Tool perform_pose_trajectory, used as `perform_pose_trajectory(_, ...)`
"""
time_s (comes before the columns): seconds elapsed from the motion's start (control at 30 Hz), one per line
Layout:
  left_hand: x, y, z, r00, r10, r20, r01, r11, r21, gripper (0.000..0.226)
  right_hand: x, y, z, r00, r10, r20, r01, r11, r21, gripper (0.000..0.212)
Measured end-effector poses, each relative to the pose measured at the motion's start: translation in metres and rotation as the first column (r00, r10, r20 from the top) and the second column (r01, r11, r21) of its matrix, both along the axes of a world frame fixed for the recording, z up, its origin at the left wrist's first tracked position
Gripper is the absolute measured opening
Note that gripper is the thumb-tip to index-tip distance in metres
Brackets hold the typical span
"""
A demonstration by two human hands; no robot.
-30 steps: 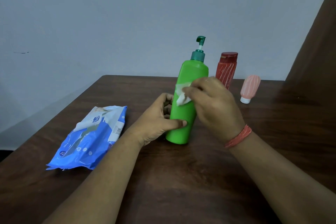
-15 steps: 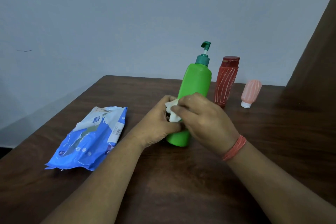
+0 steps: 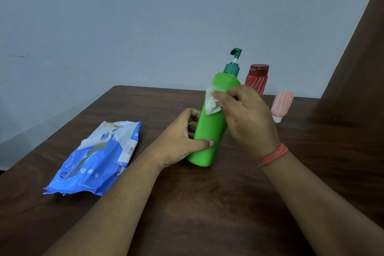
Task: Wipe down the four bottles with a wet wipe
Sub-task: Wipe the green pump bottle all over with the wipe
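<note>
Dark wooden table, plain wall. Left hand grips green pump bottle low, steadying it; right hand pinches wet wipe against its upper side. Fourth bottle possibly hidden.

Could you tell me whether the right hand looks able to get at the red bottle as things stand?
Probably yes: the red bottle stands just behind the right hand, nothing between, though that hand holds the wipe against the green bottle.

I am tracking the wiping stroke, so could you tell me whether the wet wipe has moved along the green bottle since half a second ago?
Yes. The wet wipe has moved up the green pump bottle, from near its base to just below its shoulder.
</note>
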State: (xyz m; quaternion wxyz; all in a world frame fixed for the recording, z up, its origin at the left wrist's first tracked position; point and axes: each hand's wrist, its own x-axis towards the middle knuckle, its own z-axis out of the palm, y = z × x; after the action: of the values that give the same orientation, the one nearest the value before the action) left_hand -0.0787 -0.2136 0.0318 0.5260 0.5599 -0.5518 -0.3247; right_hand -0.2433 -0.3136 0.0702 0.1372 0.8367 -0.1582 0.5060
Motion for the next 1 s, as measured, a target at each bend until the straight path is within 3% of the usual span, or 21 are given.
perform_pose_trajectory(0.2,-0.003,0.002,0.002,0.998,-0.026,0.064,0.026,1.0,0.002,0.052,-0.002,0.0,0.013,0.97,-0.114,0.213,0.105,0.993,0.051,0.027)
perform_pose_trajectory(0.27,-0.002,0.002,0.002,0.997,-0.022,0.075,0.022,1.0,0.002,0.052,-0.001,0.0,0.013,0.974,-0.12,0.192,0.116,0.993,0.031,0.028)
perform_pose_trajectory(0.43,-0.001,0.001,0.0,1.0,-0.016,0.014,0.016,1.0,-0.006,0.053,0.002,0.007,0.001,0.998,-0.039,-0.047,0.033,0.99,-0.135,0.027)
perform_pose_trajectory(0.6,-0.002,-0.001,-0.002,0.999,-0.032,0.04,0.032,0.999,0.0,0.05,-0.004,-0.004,0.007,0.979,-0.129,0.157,0.134,0.991,-0.022,0.019)
perform_pose_trajectory(0.77,0.004,-0.003,-0.009,0.983,-0.017,-0.183,0.013,1.0,-0.024,0.061,0.002,0.006,-0.016,0.983,0.045,-0.178,-0.076,0.982,-0.173,0.022)
perform_pose_trajectory(0.9,0.009,-0.005,-0.014,0.967,0.018,-0.254,-0.03,0.999,-0.043,0.058,-0.004,-0.006,-0.009,0.998,-0.016,-0.053,0.01,0.995,-0.095,0.02)
perform_pose_trajectory(1.0,0.008,-0.006,-0.015,0.947,0.015,-0.321,-0.031,0.998,-0.046,0.05,-0.002,0.0,-0.017,0.972,0.07,-0.223,-0.109,0.979,-0.17,0.017)
